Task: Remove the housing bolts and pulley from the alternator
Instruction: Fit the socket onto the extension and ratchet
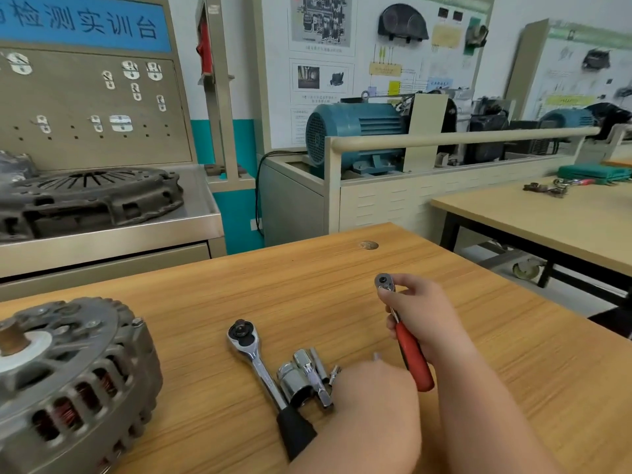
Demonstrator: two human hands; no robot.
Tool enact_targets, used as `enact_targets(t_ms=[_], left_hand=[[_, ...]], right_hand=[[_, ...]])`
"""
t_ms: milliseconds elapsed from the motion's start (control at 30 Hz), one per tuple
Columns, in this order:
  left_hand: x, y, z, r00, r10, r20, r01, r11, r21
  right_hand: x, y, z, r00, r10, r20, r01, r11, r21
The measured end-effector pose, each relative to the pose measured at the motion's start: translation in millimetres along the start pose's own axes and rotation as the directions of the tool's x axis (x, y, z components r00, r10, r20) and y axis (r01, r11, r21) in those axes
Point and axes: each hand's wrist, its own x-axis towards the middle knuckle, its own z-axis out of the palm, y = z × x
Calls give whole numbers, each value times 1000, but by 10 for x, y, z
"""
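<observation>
We see the alternator point(78, 381) sitting at the near left corner of the wooden counter point(239, 289), its finned housing facing up with a copper-coloured shaft end standing from the centre and copper windings showing through the side slots; neither of our hands is on it. Our right hand point(420, 313) is raised just above the counter, to the right of centre, with its fingers wrapped round a small ratchet point(412, 354) with a red handle; the ratchet's round head points up and away from us, with the thumb set just below the head. Our left hand point(372, 388) lies low in front of us, blurred, its back towards us, just beside the tools; we cannot tell whether it is grasping anything. A larger ratchet point(260, 364) with a black grip lies flat on the counter between the alternator and our hands, head pointing away. Touching its shank on the right is a cluster of chrome sockets point(295, 381), with an extension bar point(314, 374) lying among them. Behind, on a steel counter point(191, 220) to the left, rests a dark clutch pressure plate point(92, 196), and further back a blue electric motor point(355, 135) stands on a training rig
</observation>
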Motion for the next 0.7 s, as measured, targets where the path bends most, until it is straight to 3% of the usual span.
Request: enact_targets(t_ms=[267, 333, 400, 467, 533, 600, 700], left_hand=[[-117, -50, -112, 993, 57, 106, -55, 998, -28], [-138, -114, -105, 996, 73, 43, -67, 989, -134], [-150, -208, -114, 996, 87, 37, -67, 926, -371], [-149, -335, -158, 984, 140, 115, -23, 728, -685], [-163, -527, -247, 977, 180, 114, 18, 464, -886], [-173, -718, -336, 984, 171, 45, 10, 202, -979], [-144, -846, -363, 999, 20, -49, -46, -150, -988]], right_hand=[[10, -5, -22, 986, 107, 127, -131, 970, 203], [20, -12, -29, 979, 136, 149, -173, 946, 274], [27, -25, -34, 970, 146, 193, -211, 904, 373], [26, -57, -40, 962, 116, 247, -226, 846, 482], [1, -101, -60, 953, 72, 294, -237, 780, 578], [-36, -153, -69, 940, 31, 339, -264, 694, 670], [-98, -185, -16, 902, -56, 427, -339, 520, 784]])
